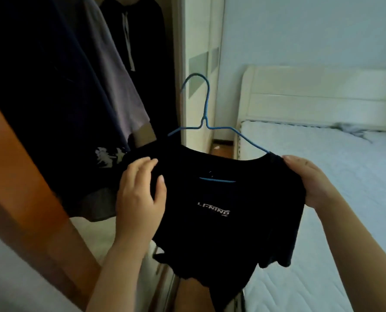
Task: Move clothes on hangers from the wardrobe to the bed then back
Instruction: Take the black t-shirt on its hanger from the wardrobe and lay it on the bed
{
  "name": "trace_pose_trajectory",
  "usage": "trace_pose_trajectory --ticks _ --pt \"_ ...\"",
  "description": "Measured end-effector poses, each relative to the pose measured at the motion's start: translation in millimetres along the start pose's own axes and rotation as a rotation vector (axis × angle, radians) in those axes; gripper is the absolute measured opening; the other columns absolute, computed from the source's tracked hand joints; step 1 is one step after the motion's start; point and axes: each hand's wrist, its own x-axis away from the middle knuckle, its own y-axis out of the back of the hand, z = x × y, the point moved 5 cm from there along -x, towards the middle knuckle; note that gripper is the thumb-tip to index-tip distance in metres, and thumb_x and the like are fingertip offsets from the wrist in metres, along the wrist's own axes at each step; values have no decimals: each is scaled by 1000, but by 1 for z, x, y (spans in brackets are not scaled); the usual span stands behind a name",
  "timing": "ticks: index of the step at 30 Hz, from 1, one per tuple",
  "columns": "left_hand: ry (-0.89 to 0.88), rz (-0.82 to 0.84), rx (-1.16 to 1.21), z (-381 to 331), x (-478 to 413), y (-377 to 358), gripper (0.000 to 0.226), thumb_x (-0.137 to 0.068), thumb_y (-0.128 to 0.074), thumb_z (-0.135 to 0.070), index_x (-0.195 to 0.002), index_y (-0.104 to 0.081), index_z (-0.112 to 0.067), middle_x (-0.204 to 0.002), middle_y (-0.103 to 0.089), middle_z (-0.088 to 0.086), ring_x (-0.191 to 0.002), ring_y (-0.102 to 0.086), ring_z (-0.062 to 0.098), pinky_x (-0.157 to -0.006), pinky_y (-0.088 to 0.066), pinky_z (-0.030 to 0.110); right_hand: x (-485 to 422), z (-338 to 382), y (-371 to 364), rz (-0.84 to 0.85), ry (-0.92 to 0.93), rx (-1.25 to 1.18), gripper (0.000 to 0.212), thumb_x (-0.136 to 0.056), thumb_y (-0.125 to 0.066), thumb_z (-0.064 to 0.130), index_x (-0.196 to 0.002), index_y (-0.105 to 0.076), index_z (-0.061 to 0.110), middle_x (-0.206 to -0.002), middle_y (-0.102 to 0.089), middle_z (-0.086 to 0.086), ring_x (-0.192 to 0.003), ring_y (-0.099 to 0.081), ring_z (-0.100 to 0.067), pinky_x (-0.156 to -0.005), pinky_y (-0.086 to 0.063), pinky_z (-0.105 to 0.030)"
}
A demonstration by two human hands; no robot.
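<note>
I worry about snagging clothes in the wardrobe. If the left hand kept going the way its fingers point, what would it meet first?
Likely the dark hanging garment with a white print, just beyond the left hand; depth is unclear.

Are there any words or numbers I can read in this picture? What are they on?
"LI-NING": white letters on the chest of the black short-sleeved T-shirt on the blue wire hanger.
White print on the dark hanging garment in the wardrobe: too blurred to read.
No other text is visible.
</note>
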Motion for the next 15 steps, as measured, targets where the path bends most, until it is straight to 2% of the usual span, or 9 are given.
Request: trace_pose_trajectory --ticks 1,3,4,6,8,10,13,15 --pt "24 23 5 0 1 -11 44 -89 -38 -30 -120 -54 -3 -121 -55 15 -113 -52 28 -97 -41 34 15 0 17 -35 -14 24 46 -90 -40 20 -54 -68 15 -40 -55 3 -33 -51 -4 -35 -38 -11" --pt "51 69 2 -6 4 -34 48 -88 -38 -31 -126 -49 -4 -129 -51 17 -119 -47 32 -99 -39 41 47 3 44 -85 -25 75 34 -80 -52 30 -51 -62 16 -38 -49 4 -30 -45 -3 -33 -34 -10" --pt "57 94 1 -12 5 -45 49 -88 -40 -30 -129 -47 -4 -131 -49 17 -121 -45 33 -100 -37 42 63 4 59 -99 -36 95 27 -72 -56 35 -52 -60 17 -39 -48 6 -31 -43 -3 -33 -33 -10" --pt "59 175 24 -29 8 -69 48 -90 -47 -24 -133 -42 -4 -137 -46 18 -125 -41 34 -104 -33 43 99 5 92 -146 -66 133 25 -68 -61 38 -56 -61 16 -42 -49 6 -33 -45 -4 -34 -35 -11" --pt "42 299 59 -52 14 -95 50 -91 -51 -19 -137 -38 -5 -141 -42 17 -130 -37 34 -107 -29 44 137 7 124 -191 -71 150 37 -61 -73 48 -62 -61 13 -45 -51 5 -36 -47 -5 -36 -37 -12" --pt "20 448 89 -80 25 -124 51 -93 -48 -23 -139 -34 -8 -143 -40 14 -133 -33 32 -110 -26 44 178 12 154 -259 -65 152 51 -50 -80 56 -64 -60 12 -47 -50 5 -38 -46 -6 -39 -35 -12" --pt "-26 631 162 -136 49 -164 42 -94 -44 -29 -132 -45 -13 -133 -51 12 -124 -44 30 -105 -34 45 246 23 193 -390 -57 172 59 -49 -80 59 -67 -58 8 -48 -48 4 -39 -45 -7 -41 -34 -14" --pt "-62 665 231 -182 66 -183 27 -94 -43 -28 -111 -58 -12 -110 -61 10 -103 -54 31 -89 -42 42 296 32 220 -486 -60 243 67 -56 -75 59 -73 -54 -3 -49 -46 5 -42 -44 -7 -42 -34 -16"
